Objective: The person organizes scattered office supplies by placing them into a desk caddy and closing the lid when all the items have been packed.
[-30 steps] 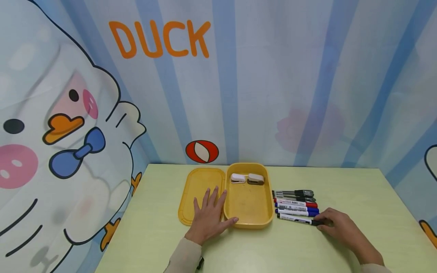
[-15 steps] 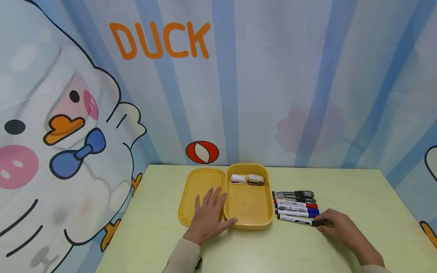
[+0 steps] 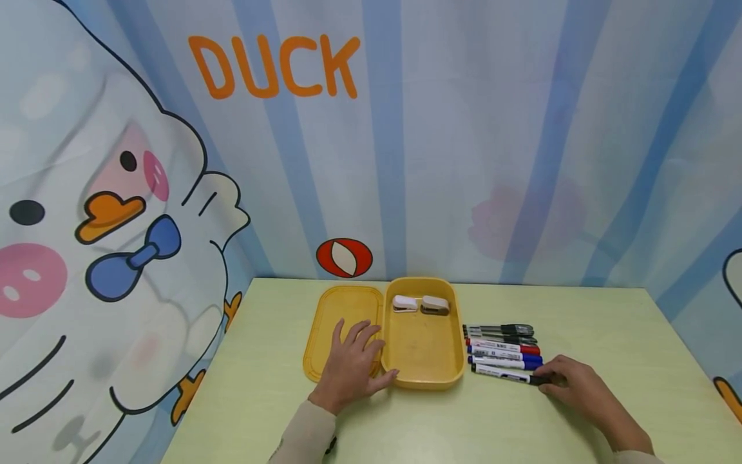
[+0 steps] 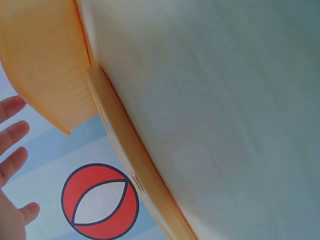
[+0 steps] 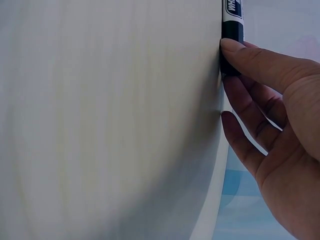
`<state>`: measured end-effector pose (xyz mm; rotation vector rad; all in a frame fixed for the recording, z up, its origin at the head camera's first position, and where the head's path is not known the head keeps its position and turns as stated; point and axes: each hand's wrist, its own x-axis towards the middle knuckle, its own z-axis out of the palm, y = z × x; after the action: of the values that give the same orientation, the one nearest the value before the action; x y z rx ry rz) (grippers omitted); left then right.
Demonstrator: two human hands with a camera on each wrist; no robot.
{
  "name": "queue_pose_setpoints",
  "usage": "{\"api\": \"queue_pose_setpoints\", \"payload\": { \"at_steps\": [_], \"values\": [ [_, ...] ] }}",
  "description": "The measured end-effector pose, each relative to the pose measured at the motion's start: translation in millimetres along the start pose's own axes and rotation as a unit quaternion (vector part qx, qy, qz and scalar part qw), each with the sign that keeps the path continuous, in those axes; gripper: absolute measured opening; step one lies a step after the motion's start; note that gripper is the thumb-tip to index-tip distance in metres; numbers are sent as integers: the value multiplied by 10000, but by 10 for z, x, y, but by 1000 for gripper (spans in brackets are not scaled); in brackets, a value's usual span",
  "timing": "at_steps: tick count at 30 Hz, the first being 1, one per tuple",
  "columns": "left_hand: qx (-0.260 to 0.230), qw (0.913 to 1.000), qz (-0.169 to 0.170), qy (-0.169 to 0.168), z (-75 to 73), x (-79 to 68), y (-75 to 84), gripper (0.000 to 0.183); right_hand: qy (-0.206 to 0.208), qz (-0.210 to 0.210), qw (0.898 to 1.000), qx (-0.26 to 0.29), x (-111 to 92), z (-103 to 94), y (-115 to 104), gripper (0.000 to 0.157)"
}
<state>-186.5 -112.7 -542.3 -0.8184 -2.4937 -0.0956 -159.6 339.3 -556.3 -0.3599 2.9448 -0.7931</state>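
My right hand (image 3: 570,380) pinches the black cap end of a white-barrelled marker (image 3: 501,374) lying on the table. In the right wrist view, the thumb and fingertips grip the marker's cap (image 5: 232,50). On the left, my left hand (image 3: 350,374) spreads over a yellow lid (image 3: 332,309), fingers loosely bent. Its thumb reaches the near left corner of a yellow plastic box (image 3: 422,354). Two small staplers, a white one (image 3: 404,304) and a greyish one with a dark base (image 3: 435,305), sit at the back of the box.
Beside the box, a red-capped marker (image 3: 501,347), blue-capped markers (image 3: 504,361) and black pens (image 3: 498,329) lie in a row behind the held marker. A printed duck curtain (image 3: 440,142) hangs along the table's back edge.
My left hand's fingers have bent a little more and its thumb has drawn slightly left along the box's corner. The right hand keeps its pinch on the marker, unmoved.
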Motion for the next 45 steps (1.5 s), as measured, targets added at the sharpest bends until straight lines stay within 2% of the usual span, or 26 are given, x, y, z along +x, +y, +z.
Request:
{"api": "queue_pose_setpoints", "payload": {
  "at_steps": [10,20,35,45],
  "values": [
    [-52,9992,285,272,-4,15,-40,53,32,-41,10000,3,-5,4,0,19],
    [-105,9988,447,174,-9,41,-83,53,87,-76,9999,-8,-5,13,13,19],
    [-299,9986,433,44,-16,19,-87,51,-32,-37,10000,3,-18,-5,36,19],
    [-53,9982,593,-116,-47,36,-108,52,40,-67,10000,-35,-24,-16,35,19]
  ]
}}
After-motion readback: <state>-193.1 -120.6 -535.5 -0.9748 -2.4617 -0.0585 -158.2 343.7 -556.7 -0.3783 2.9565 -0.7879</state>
